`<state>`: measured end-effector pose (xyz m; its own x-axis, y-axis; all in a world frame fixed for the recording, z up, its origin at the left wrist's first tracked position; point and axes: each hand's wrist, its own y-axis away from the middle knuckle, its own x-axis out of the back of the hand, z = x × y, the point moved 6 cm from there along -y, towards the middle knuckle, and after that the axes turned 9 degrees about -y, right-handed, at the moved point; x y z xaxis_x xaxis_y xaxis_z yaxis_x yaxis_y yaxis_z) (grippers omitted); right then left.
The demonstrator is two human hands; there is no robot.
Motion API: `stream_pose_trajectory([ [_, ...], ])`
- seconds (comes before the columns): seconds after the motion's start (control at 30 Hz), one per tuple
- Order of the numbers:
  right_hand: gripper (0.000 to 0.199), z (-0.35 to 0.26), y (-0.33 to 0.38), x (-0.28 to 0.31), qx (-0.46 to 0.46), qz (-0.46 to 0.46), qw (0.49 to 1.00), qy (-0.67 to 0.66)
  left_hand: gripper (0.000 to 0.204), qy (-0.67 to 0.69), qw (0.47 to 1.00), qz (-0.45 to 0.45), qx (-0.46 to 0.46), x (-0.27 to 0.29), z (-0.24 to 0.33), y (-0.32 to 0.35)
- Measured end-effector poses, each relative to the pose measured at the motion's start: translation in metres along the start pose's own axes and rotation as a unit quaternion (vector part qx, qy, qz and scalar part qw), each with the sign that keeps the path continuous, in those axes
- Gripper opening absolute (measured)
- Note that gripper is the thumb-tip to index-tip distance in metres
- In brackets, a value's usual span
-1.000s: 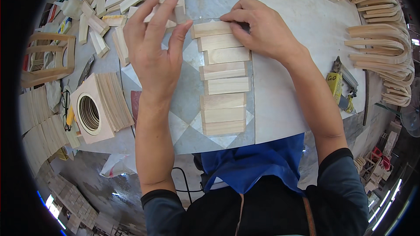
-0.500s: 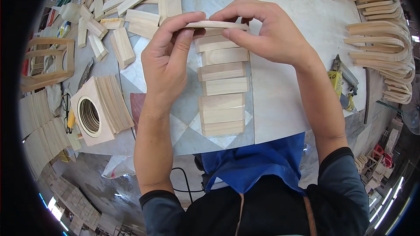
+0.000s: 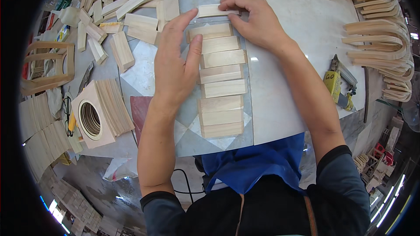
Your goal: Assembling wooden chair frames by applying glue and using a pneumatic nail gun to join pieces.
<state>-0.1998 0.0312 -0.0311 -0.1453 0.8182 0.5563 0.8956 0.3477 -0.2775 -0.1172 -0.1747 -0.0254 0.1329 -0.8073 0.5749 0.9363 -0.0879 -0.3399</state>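
- I see the desk (image 3: 288, 61), tiled and pale, under both forearms, offcuts heaped beyond my fingers.
- My left hand (image 3: 177, 61) lies flat, fingers spread, beside the row of wooden slats (image 3: 221, 87).
- My right hand (image 3: 258, 21) pinches the top slat (image 3: 214, 10) at its fingertips.

Bright, even light, soft shadows, sharp centre, fisheye-bent edges.
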Motion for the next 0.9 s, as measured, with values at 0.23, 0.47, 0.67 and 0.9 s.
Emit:
stream_pose_trajectory([
  [0.23, 0.035, -0.003, 0.008, -0.008, 0.06, -0.043, 0.997, -0.019, 0.087, 0.036, 0.995, -0.097, 0.005, -0.023, 0.002, 0.012],
  [0.47, 0.033, 0.0, 0.015, -0.006, 0.063, -0.024, 0.997, -0.036, 0.098, 0.062, 0.988, -0.142, 0.008, -0.024, 0.003, 0.008],
  [0.67, 0.032, -0.006, 0.01, -0.007, 0.05, 0.014, 0.998, -0.034, 0.094, 0.111, 0.986, -0.122, 0.015, -0.023, 0.001, 0.008],
  [0.9, 0.041, -0.04, -0.045, -0.044, -0.015, 0.074, 0.997, 0.034, 0.062, 0.181, 0.964, 0.196, 0.02, 0.018, -0.024, -0.003],
])
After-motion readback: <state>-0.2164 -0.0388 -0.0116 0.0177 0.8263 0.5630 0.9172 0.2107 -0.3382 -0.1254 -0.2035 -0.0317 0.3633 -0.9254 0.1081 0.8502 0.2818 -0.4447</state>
